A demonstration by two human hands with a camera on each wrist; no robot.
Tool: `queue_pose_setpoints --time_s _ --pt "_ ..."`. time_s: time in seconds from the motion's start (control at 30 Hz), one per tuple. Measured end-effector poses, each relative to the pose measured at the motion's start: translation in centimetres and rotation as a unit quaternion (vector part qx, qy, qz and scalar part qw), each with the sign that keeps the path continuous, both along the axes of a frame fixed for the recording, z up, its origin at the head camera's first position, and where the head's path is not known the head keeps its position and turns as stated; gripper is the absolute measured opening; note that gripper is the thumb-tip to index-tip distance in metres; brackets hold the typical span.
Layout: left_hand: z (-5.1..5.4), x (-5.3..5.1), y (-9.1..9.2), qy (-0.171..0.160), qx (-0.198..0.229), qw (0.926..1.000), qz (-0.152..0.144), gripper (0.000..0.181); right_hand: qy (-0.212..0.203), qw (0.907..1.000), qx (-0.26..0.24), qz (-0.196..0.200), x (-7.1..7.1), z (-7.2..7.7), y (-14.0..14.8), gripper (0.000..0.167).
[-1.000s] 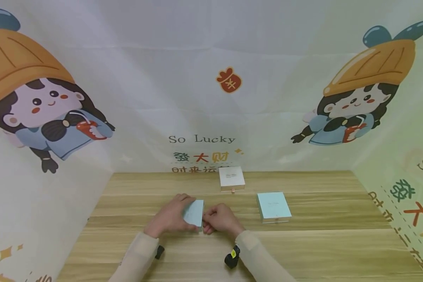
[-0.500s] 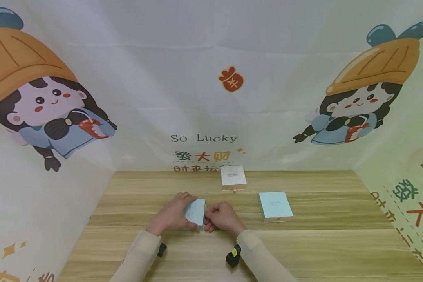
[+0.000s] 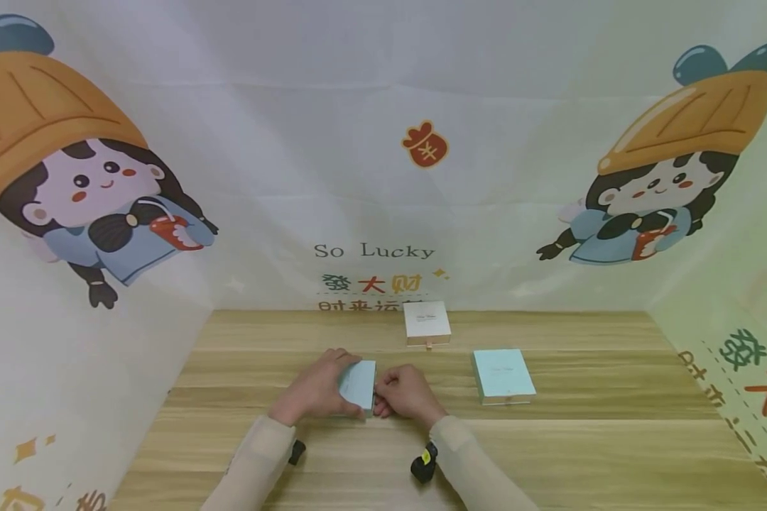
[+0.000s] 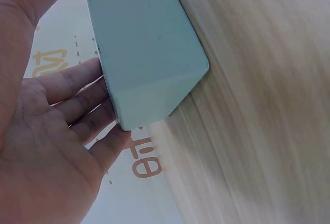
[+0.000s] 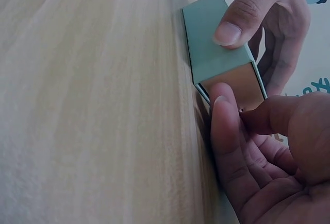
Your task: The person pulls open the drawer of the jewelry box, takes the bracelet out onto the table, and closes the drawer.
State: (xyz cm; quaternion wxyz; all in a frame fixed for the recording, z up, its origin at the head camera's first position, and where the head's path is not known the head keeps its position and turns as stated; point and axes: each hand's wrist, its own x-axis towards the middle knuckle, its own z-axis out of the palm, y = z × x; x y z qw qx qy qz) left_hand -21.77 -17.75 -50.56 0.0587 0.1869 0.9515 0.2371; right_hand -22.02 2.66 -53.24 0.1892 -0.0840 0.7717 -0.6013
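Cloth (image 3: 281,142) printed with two cartoon figures in orange hats (image 3: 111,188) and the words "So Lucky" (image 3: 374,251) walls in the back and both sides. Within it spreads the wood-grain surface (image 3: 613,447). Two cream sleeves (image 3: 249,465) reach in from the near edge.

The left hand (image 3: 319,387) spans a pale teal box (image 3: 359,383) from its left: its four fingers (image 4: 85,100), slightly fanned, lie against the far side, and its thumb (image 5: 241,20) presses the near side, so the box is gripped between them, down on the surface. The right hand (image 3: 408,394) is at the opposite end, its fingers curled in, with thumb and a fingertip pinching the box at the middle of its tan end (image 5: 242,82); the bit caught between the tips is mostly hidden.

A second teal box (image 3: 503,372) sits well to the right of both hands, printed top upward. Smaller in view, a white box (image 3: 427,319) lies farther back, near the cloth, between the two teal boxes from left to right. Black wrist devices (image 3: 425,465) hang below each wrist. Smallest is the little pull tab (image 3: 429,346) on the white box's front.
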Motion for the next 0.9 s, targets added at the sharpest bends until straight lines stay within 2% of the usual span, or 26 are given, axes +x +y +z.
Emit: queue_pose_setpoints --time_s 0.4,0.9 --pt "0.2 0.0 0.3 -0.004 -0.003 1.0 0.001 0.099 0.042 0.9981 0.044 0.012 -0.1 0.2 0.6 0.021" --pt "0.0 0.0 0.1 -0.003 -0.01 0.9999 0.003 0.1 0.034 0.9972 0.065 0.009 0.0 0.4 2.1 0.017"
